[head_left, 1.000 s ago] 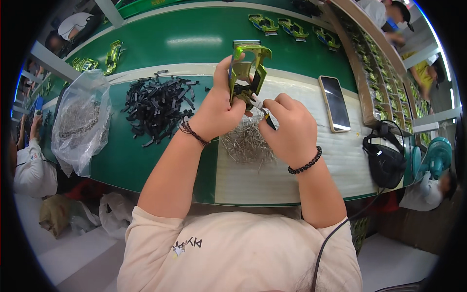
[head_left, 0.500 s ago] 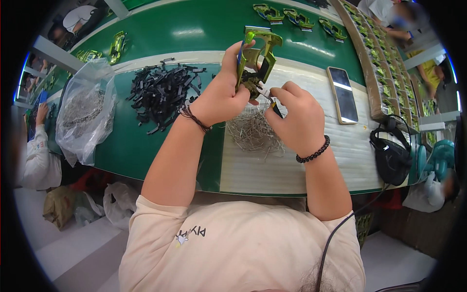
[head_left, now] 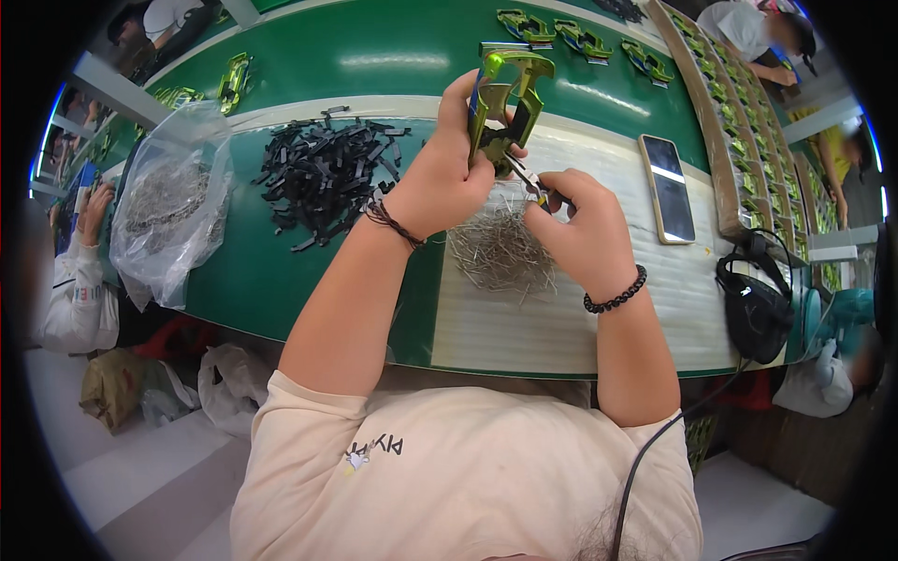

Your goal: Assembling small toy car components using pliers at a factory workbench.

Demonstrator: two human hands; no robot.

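Held up over the table, a glossy green and black plastic shell (head_left: 533, 70) is gripped by my left hand (head_left: 440, 182), thumb in front and fingers behind. My right hand (head_left: 589, 224) is closed on small pliers (head_left: 529, 178) with dark, yellow-marked handles. The pliers' metal tips reach the lower inside of the shell; what they touch there is too small to make out. Below both hands lies a pile of thin metal pins (head_left: 502, 251) on a pale mat (head_left: 580, 327). To the left, a heap of black plastic strips (head_left: 323, 173) rests on the green tabletop.
A clear bag of metal pins (head_left: 168, 206) stands at the left. On the right are a phone (head_left: 667, 187), a black pouch with a cable (head_left: 756, 299) and a long tray of green parts (head_left: 725, 112). More green shells (head_left: 582, 42) lie at the back. Other people sit around.
The shell and my left hand have shifted slightly right in the picture. The pliers have turned in my right hand, and their tips now point up into the shell.
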